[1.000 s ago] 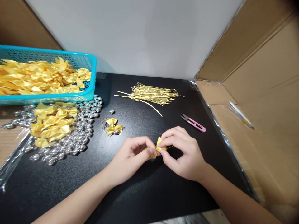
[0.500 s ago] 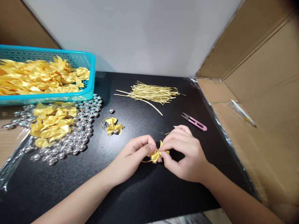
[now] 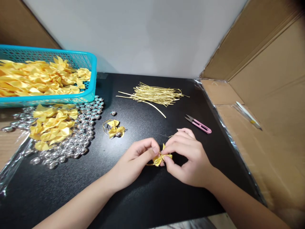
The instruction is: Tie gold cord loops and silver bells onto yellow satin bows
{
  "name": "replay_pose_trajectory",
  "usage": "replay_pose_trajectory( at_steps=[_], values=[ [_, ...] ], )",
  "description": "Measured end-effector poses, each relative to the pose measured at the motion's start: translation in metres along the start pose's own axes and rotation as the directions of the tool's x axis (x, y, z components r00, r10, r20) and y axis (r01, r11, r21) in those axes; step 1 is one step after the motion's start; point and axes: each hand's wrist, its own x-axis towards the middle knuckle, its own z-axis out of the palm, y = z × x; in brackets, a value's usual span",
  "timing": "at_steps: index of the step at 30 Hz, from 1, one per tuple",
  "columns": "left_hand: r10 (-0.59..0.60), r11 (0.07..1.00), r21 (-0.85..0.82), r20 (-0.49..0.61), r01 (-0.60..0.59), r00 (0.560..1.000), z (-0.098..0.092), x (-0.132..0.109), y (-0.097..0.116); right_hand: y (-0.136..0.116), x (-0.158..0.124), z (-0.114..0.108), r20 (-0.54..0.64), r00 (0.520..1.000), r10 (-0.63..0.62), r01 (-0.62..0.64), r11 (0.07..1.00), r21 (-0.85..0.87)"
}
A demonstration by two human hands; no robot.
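Note:
Between my two hands is a yellow ribbon bow (image 3: pixel 158 160) with a thin gold cord running out at its left. My left hand (image 3: pixel 140 156) pinches the bow's left side between thumb and fingers. From the other side, my right hand (image 3: pixel 187 155) closes thumb and index finger on the middle of the bow. A fine dark needle or wire (image 3: pixel 162 135) sticks out to the left from the right hand's far fingers, near a bit of gold cord. To the left lies a bow with a gold cord loop and silver bell (image 3: pixel 116 130).
A turquoise basket (image 3: pixel 93 74) full of yellow bows stands at the back left. Before it lie loose bows (image 3: pixel 53 127) among silver bells (image 3: pixel 77 151). Gold cords (image 3: pixel 156 94) are heaped at the back; pink thread snips (image 3: pixel 199 124) lie right. Cardboard (image 3: pixel 269 70) borders the right side.
My right thumb and index finger have shifted slightly on the bow, and more of its right loop shows. Both hands stay in nearly the same place.

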Motion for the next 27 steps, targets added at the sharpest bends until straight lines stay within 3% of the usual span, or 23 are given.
replay_pose_trajectory(
  at_steps=[7,11,27],
  values=[
    [0.064,0.980,0.187,0.015,-0.066,0.998,0.0026,-0.0027,0.0017,0.0001,-0.0012,0.0024,-0.013,1.000,0.016,-0.017,0.998,-0.055],
    [0.109,0.958,0.264,0.019,-0.111,0.994,0.0032,-0.0024,0.0020,0.0014,-0.0022,0.0043,-0.024,0.999,0.045,-0.045,0.999,0.004],
    [0.195,0.927,0.328,-0.015,-0.180,0.981,0.0028,-0.0013,-0.0015,0.0016,-0.0024,0.0073,-0.062,0.991,0.117,-0.112,0.990,0.083]
  ],
)
